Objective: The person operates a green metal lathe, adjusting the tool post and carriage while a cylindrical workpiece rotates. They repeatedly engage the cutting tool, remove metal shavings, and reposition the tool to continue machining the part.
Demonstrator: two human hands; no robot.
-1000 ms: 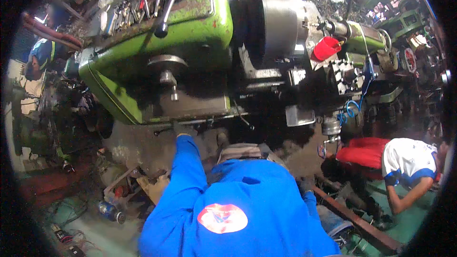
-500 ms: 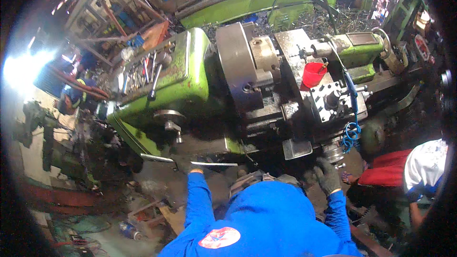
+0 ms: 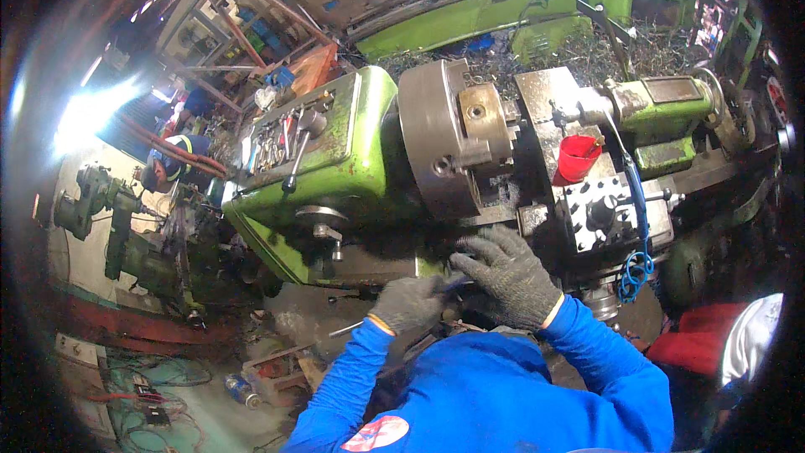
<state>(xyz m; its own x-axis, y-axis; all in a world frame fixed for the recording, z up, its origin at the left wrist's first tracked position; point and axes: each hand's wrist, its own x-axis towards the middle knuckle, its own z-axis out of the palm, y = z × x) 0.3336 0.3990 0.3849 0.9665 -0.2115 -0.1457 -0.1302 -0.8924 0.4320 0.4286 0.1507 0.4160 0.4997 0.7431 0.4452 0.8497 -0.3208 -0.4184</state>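
The chuck (image 3: 444, 138) and tool post (image 3: 605, 214) crowd the hands (image 3: 465, 285), leaving room only below.

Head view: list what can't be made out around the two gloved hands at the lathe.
- Head view: what the left hand grips; a thin dark piece shows at its fingers, the rest hidden by the glove.
- Head view: what lies under the right hand; its palm and spread fingers cover the lathe edge there.
- Head view: the tools on the lathe top, too small to tell.
- Head view: the person at the right rim, cut off by the edge.
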